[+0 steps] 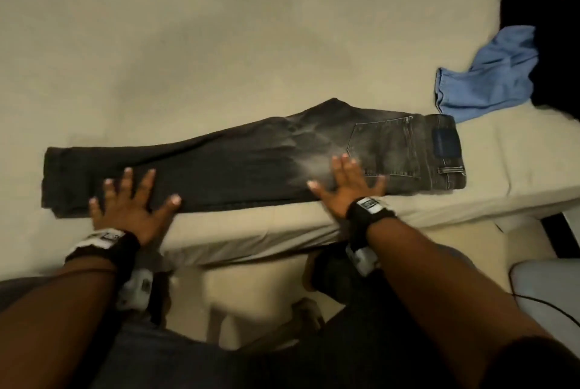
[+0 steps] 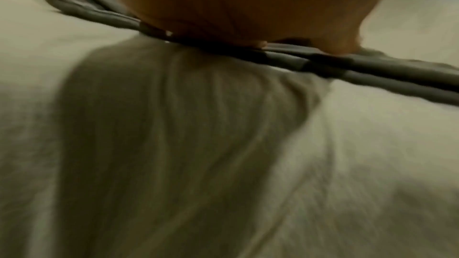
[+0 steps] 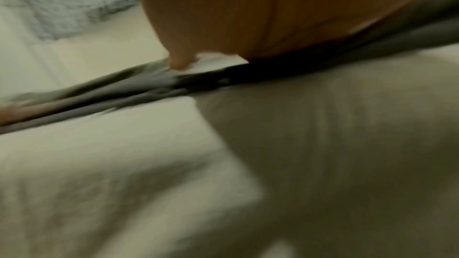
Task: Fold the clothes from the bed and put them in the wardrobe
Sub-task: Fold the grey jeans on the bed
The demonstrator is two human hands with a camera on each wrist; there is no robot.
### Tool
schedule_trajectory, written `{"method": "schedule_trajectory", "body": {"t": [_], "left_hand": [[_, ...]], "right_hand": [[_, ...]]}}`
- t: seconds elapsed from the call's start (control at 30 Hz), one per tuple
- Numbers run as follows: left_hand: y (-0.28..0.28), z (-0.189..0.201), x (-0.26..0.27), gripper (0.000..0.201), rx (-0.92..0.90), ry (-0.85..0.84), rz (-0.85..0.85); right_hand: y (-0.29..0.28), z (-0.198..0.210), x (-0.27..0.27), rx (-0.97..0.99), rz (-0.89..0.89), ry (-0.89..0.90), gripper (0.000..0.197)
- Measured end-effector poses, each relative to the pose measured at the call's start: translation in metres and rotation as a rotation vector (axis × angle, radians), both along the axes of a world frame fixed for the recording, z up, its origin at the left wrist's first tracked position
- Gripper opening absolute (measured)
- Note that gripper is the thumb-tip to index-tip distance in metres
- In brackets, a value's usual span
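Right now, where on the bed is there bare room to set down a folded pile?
Bare sheet spreads beyond the dark jeans, toward the far edge. A smaller patch lies right of the waistband, below the blue garment. Crowded: the near edge, where left hand and right hand press the jeans, and the far-right corner under black clothes.

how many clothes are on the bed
3 visible: dark grey jeans flat at the near edge, crumpled blue cloth garment far right, black garment partly over it; more may be hidden.
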State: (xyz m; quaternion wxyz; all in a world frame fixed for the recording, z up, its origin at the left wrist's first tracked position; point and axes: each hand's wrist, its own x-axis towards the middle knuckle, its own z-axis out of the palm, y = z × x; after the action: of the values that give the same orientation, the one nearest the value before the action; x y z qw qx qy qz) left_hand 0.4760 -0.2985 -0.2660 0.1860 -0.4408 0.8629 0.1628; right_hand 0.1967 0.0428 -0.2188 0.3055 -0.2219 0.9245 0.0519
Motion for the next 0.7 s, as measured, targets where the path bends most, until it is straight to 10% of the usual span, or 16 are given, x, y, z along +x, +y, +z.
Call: {"method": "schedule_trajectory", "body": {"t": [0.1, 0.3, 0.43, 0.57, 0.7], "left_hand": [[-0.02, 0.01, 0.01, 0.126, 0.062, -0.02, 0.339], [-0.009, 0.066, 0.017, 0.096, 0.064, 0.132, 0.715], [-0.009, 0.055, 0.006, 0.065, -0.225, 0.296, 0.243], [0.005, 0.05, -0.03, 0.033, -0.087, 0.596, -0.001], [-0.008, 0.025, -0.049, 0.059, -0.144, 0.34, -0.195]], "right_hand": [[0.031, 0.003, -0.017, 0.051, -0.173, 0.0, 0.097], [-0.012, 0.016, 0.007, -0.168, -0.014, 0.173, 0.108], [-0.055, 0.026, 0.016, -0.205, 0.132, 0.155, 0.101], [-0.103, 0.022, 0.015, -0.193, 0.16, 0.082, 0.097], [-0.145, 0.016, -0.001, -0.238, 0.246, 0.135, 0.099]]}}
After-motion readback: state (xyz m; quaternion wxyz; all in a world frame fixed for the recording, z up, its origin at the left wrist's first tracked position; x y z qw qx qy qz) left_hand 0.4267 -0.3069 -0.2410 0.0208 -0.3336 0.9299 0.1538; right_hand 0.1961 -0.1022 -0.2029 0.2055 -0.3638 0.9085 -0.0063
